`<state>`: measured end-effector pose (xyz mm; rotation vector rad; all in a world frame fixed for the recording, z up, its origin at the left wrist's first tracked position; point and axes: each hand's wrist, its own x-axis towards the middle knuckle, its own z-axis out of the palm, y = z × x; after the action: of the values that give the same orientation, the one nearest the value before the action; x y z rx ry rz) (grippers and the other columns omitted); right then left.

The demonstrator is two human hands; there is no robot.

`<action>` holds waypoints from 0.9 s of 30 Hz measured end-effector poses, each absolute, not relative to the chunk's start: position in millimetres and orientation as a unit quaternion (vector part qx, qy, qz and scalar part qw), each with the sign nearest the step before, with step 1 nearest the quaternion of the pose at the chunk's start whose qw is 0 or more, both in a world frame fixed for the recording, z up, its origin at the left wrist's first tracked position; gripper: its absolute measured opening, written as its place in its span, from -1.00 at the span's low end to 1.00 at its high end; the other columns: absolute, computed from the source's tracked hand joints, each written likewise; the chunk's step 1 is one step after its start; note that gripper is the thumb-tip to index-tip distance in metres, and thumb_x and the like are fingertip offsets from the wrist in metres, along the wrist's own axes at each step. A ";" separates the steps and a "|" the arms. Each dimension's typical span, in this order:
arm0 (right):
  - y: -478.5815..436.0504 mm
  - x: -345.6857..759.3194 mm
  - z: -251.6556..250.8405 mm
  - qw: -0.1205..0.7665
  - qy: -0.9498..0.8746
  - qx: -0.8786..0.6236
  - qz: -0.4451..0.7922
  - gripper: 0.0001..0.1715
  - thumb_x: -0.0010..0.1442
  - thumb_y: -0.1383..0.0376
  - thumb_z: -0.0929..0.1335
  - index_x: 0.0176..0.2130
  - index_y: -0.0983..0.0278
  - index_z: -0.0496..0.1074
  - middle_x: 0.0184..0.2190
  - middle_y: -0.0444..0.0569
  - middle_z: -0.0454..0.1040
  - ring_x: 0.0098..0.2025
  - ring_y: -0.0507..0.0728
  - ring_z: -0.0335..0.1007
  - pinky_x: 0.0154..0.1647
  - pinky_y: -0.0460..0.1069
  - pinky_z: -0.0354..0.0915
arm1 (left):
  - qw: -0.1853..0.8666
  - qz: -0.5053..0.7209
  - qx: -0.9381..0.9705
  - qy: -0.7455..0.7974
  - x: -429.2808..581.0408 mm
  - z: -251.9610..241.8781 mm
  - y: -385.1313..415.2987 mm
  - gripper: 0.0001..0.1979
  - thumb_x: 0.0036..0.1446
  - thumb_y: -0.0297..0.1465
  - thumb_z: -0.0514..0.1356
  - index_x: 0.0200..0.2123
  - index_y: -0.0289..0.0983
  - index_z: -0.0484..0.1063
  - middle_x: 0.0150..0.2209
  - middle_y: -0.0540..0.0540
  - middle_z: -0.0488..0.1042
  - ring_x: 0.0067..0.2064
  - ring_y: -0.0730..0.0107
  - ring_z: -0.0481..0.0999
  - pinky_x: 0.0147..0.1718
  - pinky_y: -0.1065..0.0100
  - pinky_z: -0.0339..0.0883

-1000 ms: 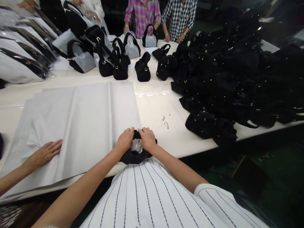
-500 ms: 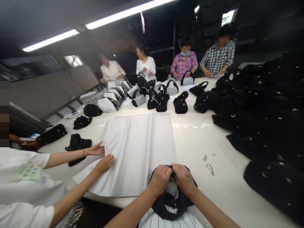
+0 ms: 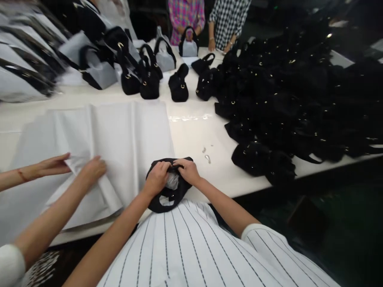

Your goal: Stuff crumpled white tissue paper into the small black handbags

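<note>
A small black handbag (image 3: 167, 197) sits at the near edge of the white table (image 3: 194, 131), right in front of me. My left hand (image 3: 156, 178) and my right hand (image 3: 187, 170) both grip its open mouth, fingers curled over the rim. Grey tissue paper (image 3: 172, 180) shows inside the bag between my hands. A stack of large white paper sheets (image 3: 128, 135) lies just to the left of the bag.
A co-worker's two hands (image 3: 74, 167) lift a corner of the white sheets at left. A large heap of black handbags (image 3: 293, 91) covers the right side. Stuffed bags (image 3: 146, 79) and wrapped bags (image 3: 26, 79) stand at the back left. Other people (image 3: 206, 20) work at the far end.
The camera tipped up to the room and back down. My hands stayed on the bag's mouth, which is now pulled wider. The co-worker's hands began lifting a sheet.
</note>
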<state>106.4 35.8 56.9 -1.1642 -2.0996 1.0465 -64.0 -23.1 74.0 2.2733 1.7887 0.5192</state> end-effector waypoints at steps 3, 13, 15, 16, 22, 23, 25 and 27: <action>35.1 112.5 47.0 0.318 -0.727 -0.429 0.430 -0.46 0.00 0.59 0.19 -0.22 0.19 0.57 -0.01 -0.11 0.53 0.06 0.03 0.41 0.19 -0.01 0.24 | 0.053 0.155 0.799 0.579 -61.5 67.8 -18.9 -0.72 0.19 -0.54 -0.02 -0.09 -0.24 0.37 -0.18 -0.18 0.45 -0.09 0.19 0.41 -0.06 0.21 0.32; 57.1 113.2 36.1 0.351 -0.594 -0.441 0.574 -0.59 -0.03 0.58 0.26 -0.34 0.26 0.60 -0.23 -0.12 0.61 -0.09 0.05 0.52 0.08 -0.03 0.34 | 0.130 0.087 0.755 0.637 -66.3 80.9 -11.8 -0.69 0.20 -0.31 0.05 0.00 -0.25 0.32 -0.06 -0.21 0.49 -0.07 0.10 0.47 -0.12 0.20 0.31; 68.9 110.5 39.9 0.330 -0.608 -0.456 0.560 -0.65 -0.02 0.55 0.31 -0.33 0.26 0.60 -0.28 -0.13 0.62 -0.13 0.06 0.53 0.05 -0.03 0.35 | 0.152 0.043 0.706 0.690 -66.7 81.8 -1.0 -0.68 0.21 -0.33 0.01 -0.01 -0.28 0.33 -0.19 -0.21 0.53 -0.19 0.10 0.51 -0.22 0.22 0.31; 75.7 109.6 43.7 0.322 -0.616 -0.458 0.555 -0.71 -0.01 0.51 0.35 -0.31 0.26 0.60 -0.28 -0.13 0.62 -0.14 0.07 0.52 0.03 -0.03 0.36 | 0.159 0.035 0.675 0.719 -68.4 81.3 4.8 -0.69 0.20 -0.34 0.01 -0.03 -0.30 0.33 -0.26 -0.20 0.54 -0.24 0.11 0.52 -0.25 0.23 0.30; 96.8 147.9 72.8 0.416 -0.557 -0.529 0.486 -0.76 0.13 0.32 0.36 -0.18 0.30 0.55 -0.18 -0.05 0.59 -0.12 0.07 0.50 0.01 -0.02 0.36 | 0.181 0.061 0.565 0.803 -91.6 70.0 15.5 -0.71 0.09 -0.32 0.10 -0.13 -0.32 0.35 -0.45 -0.10 0.51 -0.33 0.15 0.50 -0.33 0.26 0.29; 91.3 159.2 73.4 0.410 -0.548 -0.573 0.451 -0.79 0.13 0.34 0.35 -0.21 0.29 0.55 -0.22 -0.06 0.59 -0.15 0.07 0.50 0.01 -0.01 0.36 | 0.188 0.059 0.550 0.812 -94.2 67.7 13.4 -0.70 0.08 -0.29 0.10 -0.13 -0.31 0.35 -0.45 -0.11 0.51 -0.34 0.13 0.50 -0.35 0.26 0.30; 71.2 176.7 69.0 0.354 -0.537 -0.645 0.413 -0.85 0.12 0.31 0.35 -0.29 0.28 0.52 -0.32 -0.08 0.58 -0.24 0.08 0.50 -0.06 0.01 0.38 | 0.212 0.058 0.518 0.826 -95.7 63.9 9.4 -0.66 0.07 -0.25 0.10 -0.10 -0.28 0.33 -0.40 -0.14 0.53 -0.31 0.08 0.52 -0.36 0.25 0.31; 43.8 181.8 59.6 0.278 -0.539 -0.656 0.450 -0.81 0.12 0.19 0.38 -0.32 0.27 0.48 -0.38 -0.08 0.55 -0.33 0.08 0.50 -0.17 0.00 0.39 | 0.231 0.058 0.493 0.836 -91.9 62.6 7.6 -0.63 0.06 -0.24 0.11 -0.06 -0.23 0.30 -0.32 -0.15 0.54 -0.25 0.04 0.53 -0.32 0.23 0.33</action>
<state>181.8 43.8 59.6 -1.7608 -1.4465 1.2080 -91.9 7.6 62.6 1.3565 2.2997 0.1597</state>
